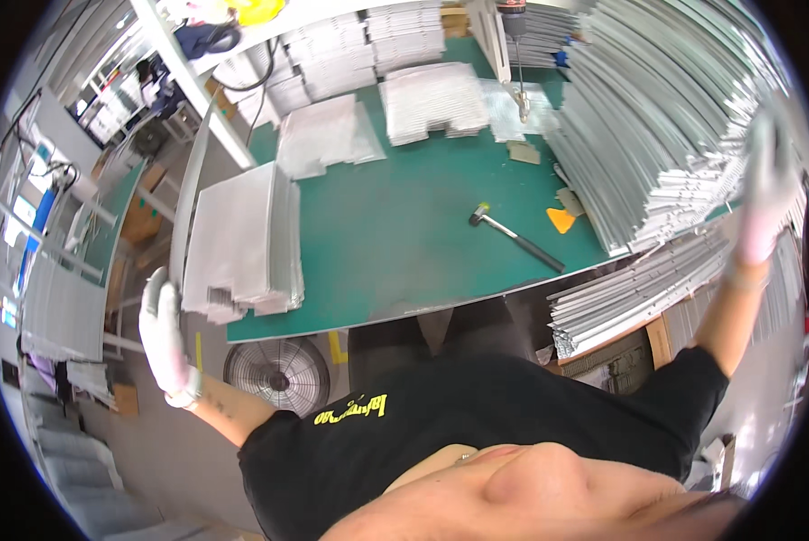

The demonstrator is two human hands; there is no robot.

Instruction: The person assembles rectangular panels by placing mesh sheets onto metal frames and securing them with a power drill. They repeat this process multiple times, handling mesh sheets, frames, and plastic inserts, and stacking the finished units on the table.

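Observation:
My left hand, in a white glove, is raised beyond the bench's left edge with its fingers stretched upward. A thin grey panel, seen nearly edge-on, has its lower end close to those fingertips; whether they touch cannot be made out. Just right of it, a stack of pale flat metal panels lies on the green bench top. Over on the far right, my gloved right hand reaches up beside a tall pile of long silvery panels. Motion smears its fingers, and their grip is unclear.
A hammer and an orange scraper-like piece lie on the bench. Behind them are more panel stacks and a hanging power driver. Below stand a round floor fan and a lower panel pile.

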